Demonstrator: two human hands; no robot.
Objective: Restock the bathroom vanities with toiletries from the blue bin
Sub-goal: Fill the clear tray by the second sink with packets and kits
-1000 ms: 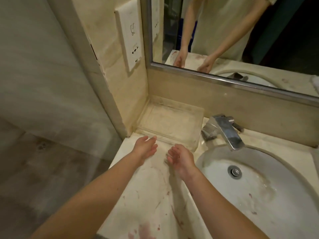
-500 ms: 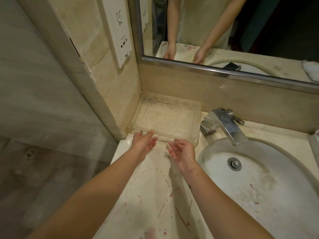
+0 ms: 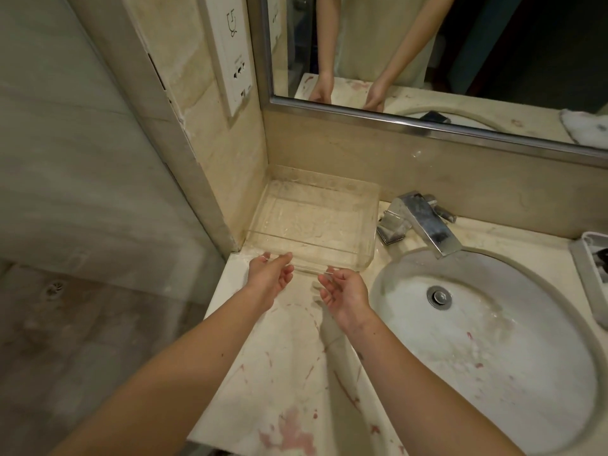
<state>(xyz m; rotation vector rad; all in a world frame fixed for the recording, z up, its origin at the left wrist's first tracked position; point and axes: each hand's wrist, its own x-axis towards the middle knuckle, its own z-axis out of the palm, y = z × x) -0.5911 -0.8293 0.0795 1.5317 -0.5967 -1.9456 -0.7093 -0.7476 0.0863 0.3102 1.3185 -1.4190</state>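
Two spread, relaxed hands, left hand and right hand, at clear tray rim; likely squaring it; next: fetching toiletries.

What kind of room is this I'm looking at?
Almost certainly a bathroom, perhaps a hotel's: a white oval sink basin sunk in a stained beige marble counter, a square chrome faucet behind it, and a metal-framed wall mirror above. A clear plastic tray sits in the corner.

Clear tray, flat, vanity back-L corner
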